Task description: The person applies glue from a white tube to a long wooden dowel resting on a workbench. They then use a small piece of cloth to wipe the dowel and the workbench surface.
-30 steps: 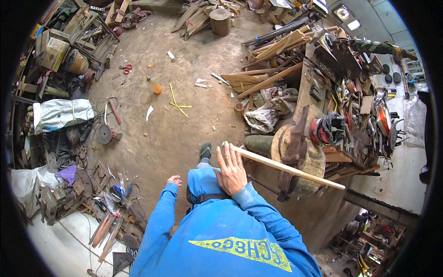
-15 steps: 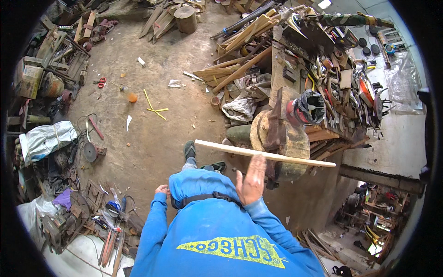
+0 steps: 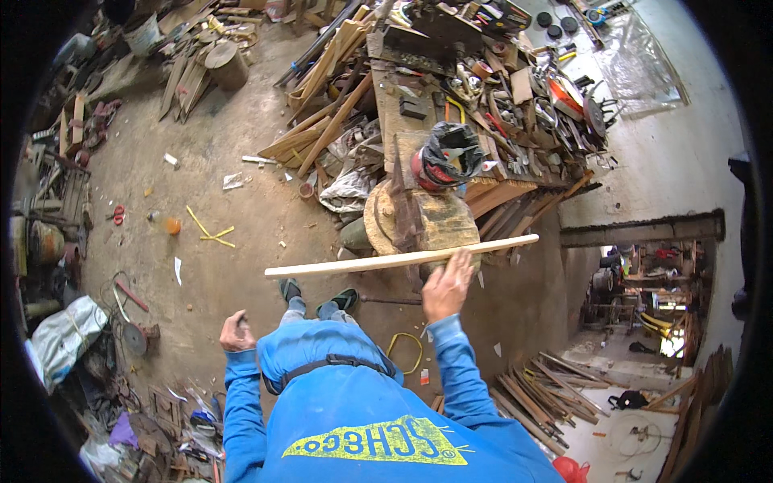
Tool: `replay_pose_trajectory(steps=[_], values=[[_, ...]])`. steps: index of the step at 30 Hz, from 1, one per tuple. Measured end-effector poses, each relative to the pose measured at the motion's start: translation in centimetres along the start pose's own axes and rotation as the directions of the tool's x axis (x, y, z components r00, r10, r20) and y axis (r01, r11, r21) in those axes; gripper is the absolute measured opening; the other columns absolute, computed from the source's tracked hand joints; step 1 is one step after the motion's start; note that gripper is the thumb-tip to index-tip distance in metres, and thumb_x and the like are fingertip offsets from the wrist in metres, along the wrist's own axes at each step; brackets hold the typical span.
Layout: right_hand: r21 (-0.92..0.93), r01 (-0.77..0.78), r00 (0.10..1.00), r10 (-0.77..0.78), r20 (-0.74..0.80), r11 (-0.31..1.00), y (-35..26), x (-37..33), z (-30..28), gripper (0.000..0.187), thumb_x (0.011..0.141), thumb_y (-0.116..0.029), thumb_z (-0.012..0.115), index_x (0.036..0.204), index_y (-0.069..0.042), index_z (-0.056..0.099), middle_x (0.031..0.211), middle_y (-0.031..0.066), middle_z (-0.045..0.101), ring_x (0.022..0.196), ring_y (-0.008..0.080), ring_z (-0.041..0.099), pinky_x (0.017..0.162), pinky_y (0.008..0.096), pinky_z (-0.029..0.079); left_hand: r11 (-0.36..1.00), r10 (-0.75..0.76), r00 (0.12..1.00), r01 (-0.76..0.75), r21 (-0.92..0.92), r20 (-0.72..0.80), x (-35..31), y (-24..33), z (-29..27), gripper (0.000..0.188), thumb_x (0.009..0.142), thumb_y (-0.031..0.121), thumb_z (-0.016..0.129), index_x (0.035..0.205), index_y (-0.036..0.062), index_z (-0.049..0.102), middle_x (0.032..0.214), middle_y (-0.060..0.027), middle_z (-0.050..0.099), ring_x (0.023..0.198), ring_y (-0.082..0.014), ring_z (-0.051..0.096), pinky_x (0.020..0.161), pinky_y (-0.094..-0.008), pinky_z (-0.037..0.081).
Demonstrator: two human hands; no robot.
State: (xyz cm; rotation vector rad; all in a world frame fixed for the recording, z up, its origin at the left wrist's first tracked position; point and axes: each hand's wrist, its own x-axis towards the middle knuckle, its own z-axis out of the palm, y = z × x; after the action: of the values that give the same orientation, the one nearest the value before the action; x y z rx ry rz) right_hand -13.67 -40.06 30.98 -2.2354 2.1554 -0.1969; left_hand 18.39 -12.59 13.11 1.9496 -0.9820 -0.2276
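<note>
A long pale wooden stick [image 3: 346,264] crosses in front of a thick wooden block [image 3: 449,221] with a dark, rusty metal piece [image 3: 407,213] standing against it. How the stick is held there is hidden. My right hand [image 3: 448,290] touches the stick toward its right end, fingers extended along its near edge and not wrapped round it. Off to the left of my body, my left hand [image 3: 235,333] is curled, with a small dark thing showing at its fingers that I cannot make out.
Behind the block, a bucket lined with a black bag [image 3: 451,157] stands beside a bench heaped with tools [image 3: 515,121]. Scissors [image 3: 118,215], a bottle [image 3: 171,224] and yellow strips [image 3: 211,228] lie on the floor. Loose wooden slats [image 3: 535,402] lie at lower right.
The whole view has turned and shifted, so the stick and block appear farther left. My right hand has moved along the stick toward its right end. My left hand is farther from my body.
</note>
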Motion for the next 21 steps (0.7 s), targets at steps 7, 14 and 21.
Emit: replay_pose_trajectory(steps=[7, 14, 21], values=[[0.573, 0.325, 0.917, -0.102, -0.386, 0.752, -0.8, 12.3, -5.9, 0.034, 0.094, -0.001, 0.041, 0.123, -0.003, 0.06, 0.117, 0.0198, 0.066, 0.109, 0.0322, 0.065, 0.094, 0.0401, 0.05, 0.698, 0.712, 0.54, -0.617, -0.363, 0.45, 8.9, 24.0, 10.7, 0.06, 0.081, 0.005, 0.061, 0.139, -0.0013, 0.047, 0.143, -0.0211, 0.047, 0.133, -0.0337, 0.046, 0.109, -0.0412, 0.042], [0.069, 0.279, 0.881, -0.284, 0.379, 0.958, -1.8, 29.1, 0.7, 0.032, 0.077, -0.024, 0.064, 0.103, -0.009, 0.074, 0.103, 0.0208, 0.07, 0.095, 0.0366, 0.068, 0.085, 0.0434, 0.055, 0.681, 0.623, 0.498, -0.725, -0.105, 0.604, 5.8, 29.5, 21.8, 0.076, 0.087, 0.03, 0.06, 0.149, -0.0022, 0.03, 0.155, -0.0209, 0.029, 0.145, -0.0344, 0.025, 0.119, -0.0449, 0.02], [-0.02, 0.176, 0.864, -0.145, 0.481, 0.984, -4.3, 30.2, 1.3, 0.035, 0.086, -0.024, 0.062, 0.117, -0.009, 0.07, 0.123, 0.0137, 0.066, 0.114, 0.028, 0.064, 0.093, 0.0414, 0.053, 0.716, 0.585, 0.768, -0.64, 0.278, 0.261, 5.4, 13.1, 13.6, 0.069, 0.079, 0.014, 0.061, 0.142, -0.0063, 0.038, 0.144, -0.0243, 0.042, 0.136, -0.04, 0.038, 0.117, -0.0485, 0.026]])
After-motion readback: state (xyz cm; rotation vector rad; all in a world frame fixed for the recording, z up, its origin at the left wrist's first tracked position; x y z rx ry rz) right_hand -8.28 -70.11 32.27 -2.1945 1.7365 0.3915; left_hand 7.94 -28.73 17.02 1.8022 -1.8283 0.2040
